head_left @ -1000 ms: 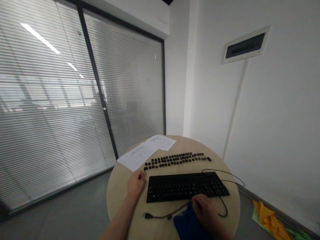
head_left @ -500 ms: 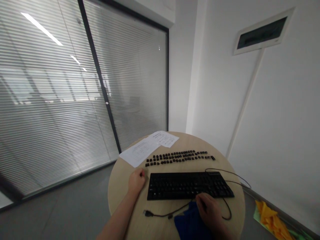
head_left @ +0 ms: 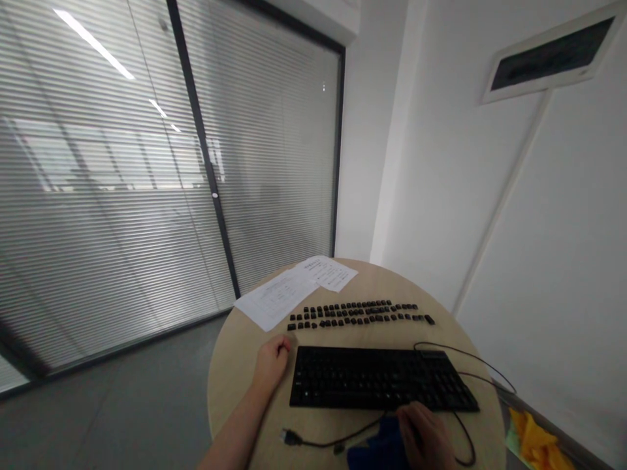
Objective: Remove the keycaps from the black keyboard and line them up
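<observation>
A black keyboard [head_left: 379, 386] lies on a round wooden table [head_left: 230, 385]. Behind it, several loose black keycaps [head_left: 357, 313] are laid out in rows. My left hand [head_left: 272, 362] rests on the table just left of the keyboard, fingers curled in a loose fist with nothing visible in it. My right hand [head_left: 426, 436] lies at the keyboard's front edge on a blue cloth [head_left: 382, 449], fingers closed over it. The keyboard's cable [head_left: 323, 442] runs along the table's front and ends in a USB plug [head_left: 290, 437].
Two printed paper sheets [head_left: 289, 290] lie at the table's far left edge. Glass walls with blinds [head_left: 122, 183] stand to the left, a white wall [head_left: 490, 196] to the right. Yellow and green material [head_left: 536, 440] lies on the floor at the right.
The camera view has shifted rightward and the table now sits lower in the frame. Both hands keep their places relative to the keyboard.
</observation>
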A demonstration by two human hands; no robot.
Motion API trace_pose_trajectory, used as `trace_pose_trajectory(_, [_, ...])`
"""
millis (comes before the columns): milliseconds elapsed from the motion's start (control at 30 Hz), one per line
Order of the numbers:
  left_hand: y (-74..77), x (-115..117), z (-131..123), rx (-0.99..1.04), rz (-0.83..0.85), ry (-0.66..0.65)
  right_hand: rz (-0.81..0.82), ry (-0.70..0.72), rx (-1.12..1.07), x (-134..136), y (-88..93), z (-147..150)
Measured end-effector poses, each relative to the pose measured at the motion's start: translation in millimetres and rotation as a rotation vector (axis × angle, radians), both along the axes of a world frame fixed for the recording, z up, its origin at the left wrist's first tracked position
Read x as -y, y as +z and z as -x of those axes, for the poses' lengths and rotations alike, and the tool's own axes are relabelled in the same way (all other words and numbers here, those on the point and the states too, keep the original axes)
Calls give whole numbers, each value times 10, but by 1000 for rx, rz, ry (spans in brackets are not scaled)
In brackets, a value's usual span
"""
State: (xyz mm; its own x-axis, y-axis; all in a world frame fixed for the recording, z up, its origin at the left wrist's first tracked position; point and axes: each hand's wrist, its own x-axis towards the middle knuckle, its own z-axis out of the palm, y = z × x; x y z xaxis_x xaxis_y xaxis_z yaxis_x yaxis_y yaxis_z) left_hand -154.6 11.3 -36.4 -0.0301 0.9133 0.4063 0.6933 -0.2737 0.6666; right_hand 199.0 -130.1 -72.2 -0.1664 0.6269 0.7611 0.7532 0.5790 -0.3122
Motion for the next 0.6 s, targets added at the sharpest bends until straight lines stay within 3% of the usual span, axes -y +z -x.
trace_pose_trajectory(300, [17, 67, -79, -24, 42, -54, 85, -78, 63, 79, 33, 45])
trace_pose_trajectory(600, [36, 62, -130, -37, 126, -78, 243, 9, -91, 74, 522, 69])
